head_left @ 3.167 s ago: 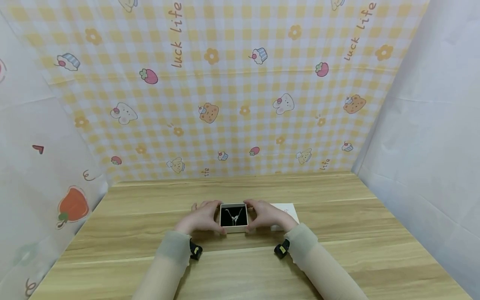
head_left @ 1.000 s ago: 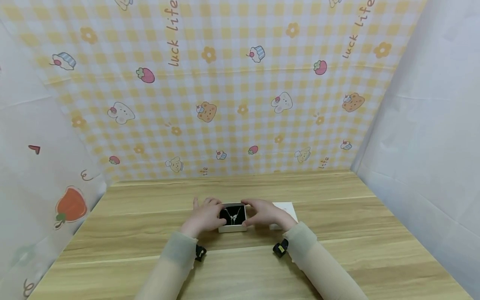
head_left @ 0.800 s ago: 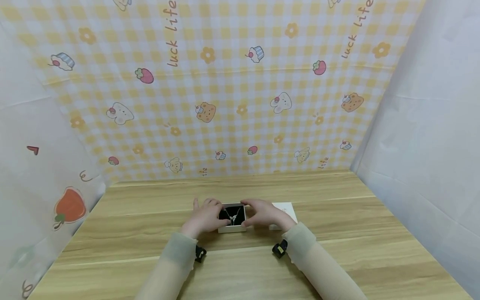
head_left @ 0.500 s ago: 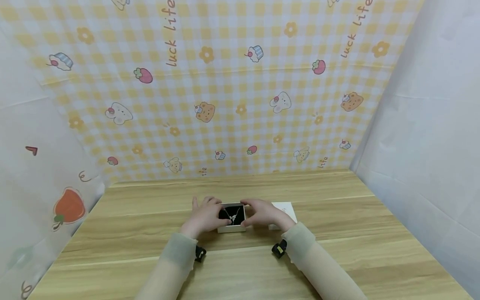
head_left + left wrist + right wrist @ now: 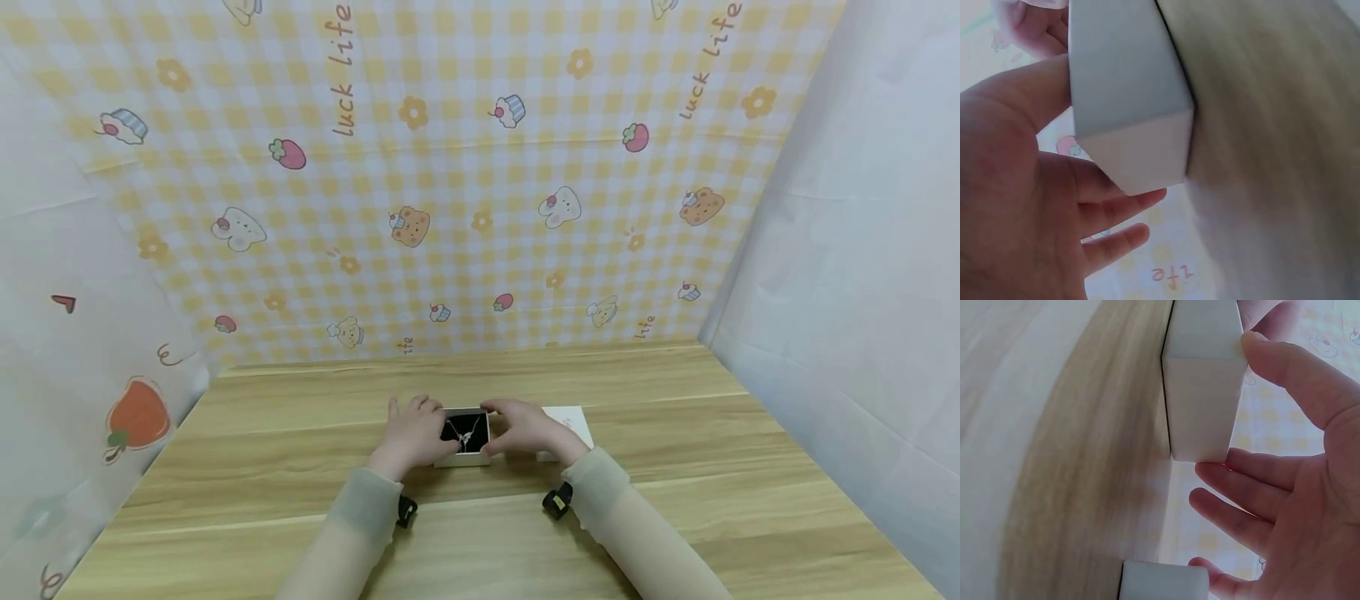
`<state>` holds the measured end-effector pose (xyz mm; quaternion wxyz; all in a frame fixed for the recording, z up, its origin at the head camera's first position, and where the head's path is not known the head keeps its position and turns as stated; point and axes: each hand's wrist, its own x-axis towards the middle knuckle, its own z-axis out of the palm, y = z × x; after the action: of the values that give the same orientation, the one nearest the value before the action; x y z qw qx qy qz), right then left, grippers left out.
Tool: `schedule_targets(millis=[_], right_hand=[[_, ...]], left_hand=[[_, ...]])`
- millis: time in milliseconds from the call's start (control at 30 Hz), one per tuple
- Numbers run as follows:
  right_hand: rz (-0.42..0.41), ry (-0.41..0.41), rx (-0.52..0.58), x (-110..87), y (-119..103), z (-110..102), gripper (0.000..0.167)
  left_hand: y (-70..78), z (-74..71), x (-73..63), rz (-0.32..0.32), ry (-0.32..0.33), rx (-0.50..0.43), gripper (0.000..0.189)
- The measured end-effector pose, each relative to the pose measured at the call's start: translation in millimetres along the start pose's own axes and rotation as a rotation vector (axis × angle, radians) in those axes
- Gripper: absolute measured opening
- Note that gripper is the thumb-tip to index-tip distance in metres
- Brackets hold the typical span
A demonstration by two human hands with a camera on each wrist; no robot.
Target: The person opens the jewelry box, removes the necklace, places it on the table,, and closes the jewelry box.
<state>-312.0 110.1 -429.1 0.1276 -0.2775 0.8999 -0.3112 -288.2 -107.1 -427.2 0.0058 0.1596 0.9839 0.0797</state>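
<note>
A small white jewelry box [image 5: 462,460] sits on the wooden table without its lid. Inside is a black insert [image 5: 478,442] bearing a silver necklace [image 5: 467,437] with a pendant. My left hand [image 5: 411,435] is at the box's left side, its thumb reaching over the rim above the insert and its fingers at the far left corner. With thumb at the near right corner and forefinger at the far one, my right hand [image 5: 525,427] grips the box. The left wrist view shows the box's white wall [image 5: 1132,75]; the right wrist view shows its other end [image 5: 1204,406].
A white lid [image 5: 572,422] with faint lettering lies to the right, partly behind the right hand. Behind the table [image 5: 262,467] hangs a yellow checked cloth [image 5: 450,183]; white cloths [image 5: 840,250] close off both sides.
The left thumb has moved from the near left corner to over the inside of the box, and the left hand has shifted slightly right. The right hand keeps its grip on the box.
</note>
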Motion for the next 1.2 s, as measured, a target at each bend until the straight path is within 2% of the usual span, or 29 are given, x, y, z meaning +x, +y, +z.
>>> schedule_targets(millis=[233,467,900,1200], right_hand=[[0.003,0.011,0.001,-0.3,-1.2,0.0,0.08],[0.0,0.023,-0.001,1.4,0.1,0.6,0.081],[0.008,0.028,0.014,2.3,2.0,2.7,0.081],[0.021,0.026,0.039,2.1,3.2,4.2,0.082]], left_hand=[[-7.4,5.5,5.0,0.006,0.013,-0.053,0.049],[-10.4,4.4,5.6,0.022,0.018,-0.09,0.04],[-10.4,-8.0,-0.1,0.058,0.04,-0.139,0.035],[-10.1,-15.3,-3.9,0.072,0.034,-0.138,0.036]])
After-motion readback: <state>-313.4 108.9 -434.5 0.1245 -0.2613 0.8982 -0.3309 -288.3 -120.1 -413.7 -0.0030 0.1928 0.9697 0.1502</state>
